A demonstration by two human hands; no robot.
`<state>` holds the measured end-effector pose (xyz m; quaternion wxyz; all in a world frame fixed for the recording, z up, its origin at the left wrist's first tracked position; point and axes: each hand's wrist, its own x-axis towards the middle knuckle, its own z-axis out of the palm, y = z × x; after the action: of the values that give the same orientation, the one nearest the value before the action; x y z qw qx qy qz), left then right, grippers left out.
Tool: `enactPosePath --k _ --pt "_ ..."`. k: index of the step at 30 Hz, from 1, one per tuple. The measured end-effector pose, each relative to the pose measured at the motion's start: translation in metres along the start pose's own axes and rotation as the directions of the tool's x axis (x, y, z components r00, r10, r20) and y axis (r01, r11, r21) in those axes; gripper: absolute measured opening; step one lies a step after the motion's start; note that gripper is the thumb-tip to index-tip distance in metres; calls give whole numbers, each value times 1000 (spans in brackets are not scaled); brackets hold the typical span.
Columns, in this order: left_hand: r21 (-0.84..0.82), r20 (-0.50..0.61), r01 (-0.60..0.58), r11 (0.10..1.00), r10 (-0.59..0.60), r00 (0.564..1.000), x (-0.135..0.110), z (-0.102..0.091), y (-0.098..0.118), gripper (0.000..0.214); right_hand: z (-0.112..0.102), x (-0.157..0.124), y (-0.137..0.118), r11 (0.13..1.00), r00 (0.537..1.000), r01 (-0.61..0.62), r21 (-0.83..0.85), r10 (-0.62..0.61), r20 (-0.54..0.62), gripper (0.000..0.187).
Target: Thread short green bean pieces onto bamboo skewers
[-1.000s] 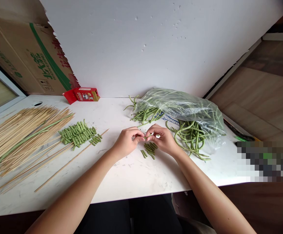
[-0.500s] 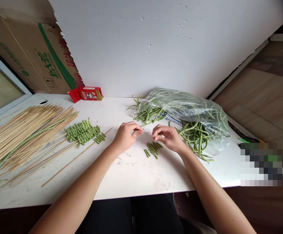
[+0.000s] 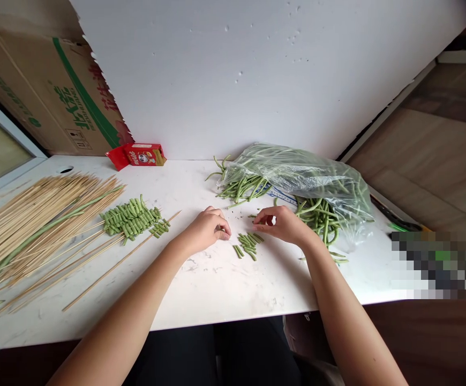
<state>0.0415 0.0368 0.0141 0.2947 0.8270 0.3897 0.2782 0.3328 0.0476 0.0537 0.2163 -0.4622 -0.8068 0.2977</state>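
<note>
Over the white counter, my left hand (image 3: 208,230) has its fingers curled together, just left of a small group of cut green bean pieces (image 3: 249,245). Whatever those fingers hold, if anything, is hidden. My right hand (image 3: 280,224) is bent into a pinch at the group's upper right, thumb and forefinger tips close together; what lies between them is too small to make out. Dark crumbs and a short bean bit lie by its fingertips. Farther left, skewered rows of bean pieces (image 3: 130,219) rest on wooden skewers, with one loaded skewer (image 3: 116,262) lying apart.
A clear plastic bag (image 3: 301,169) of long green beans (image 3: 317,217) spills onto the counter at the right. Bundled bamboo skewers (image 3: 36,214) lie left, a long bean across them. A red packet (image 3: 144,154) and a cardboard box (image 3: 56,96) stand behind.
My left hand has lowered toward the cut bean pieces. My right hand stays above their right side, still pinched. The whole view has shifted slightly.
</note>
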Motion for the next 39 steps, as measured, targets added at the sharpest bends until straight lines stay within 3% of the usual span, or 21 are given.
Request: enactPosePath --k 4,8,15,20,24,29,35,39 --pt "-34 52 13 999 -11 999 0 -3 -1 3 -2 -2 1 997 991 -76 6 75 114 51" --pt "-47 75 2 999 2 997 0 -3 2 9 -5 -2 0 992 988 -129 14 128 86 64" --pt "-14 -136 -38 999 36 990 3 -6 5 22 -4 -1 7 976 989 -137 -170 145 36 54" --pt "30 -296 -16 999 25 955 4 -15 4 23 -3 1 9 977 989 -125 -170 135 52 45" --pt "84 -340 39 996 -8 940 -7 -23 10 27 -2 1 8 975 980 -165 -152 179 88 36" --pt "247 -422 111 963 3 907 -61 -41 26 18 -1 0 7 972 980 -172 -160 185 75 35" --pt "420 -659 483 768 -108 745 -162 -68 18 16 2 1 2 990 999 -43 -134 40 -27 47" --pt "441 -697 550 709 -115 708 -207 -65 6 17 9 3 -6 997 998 53 -57 -55 -40 47"
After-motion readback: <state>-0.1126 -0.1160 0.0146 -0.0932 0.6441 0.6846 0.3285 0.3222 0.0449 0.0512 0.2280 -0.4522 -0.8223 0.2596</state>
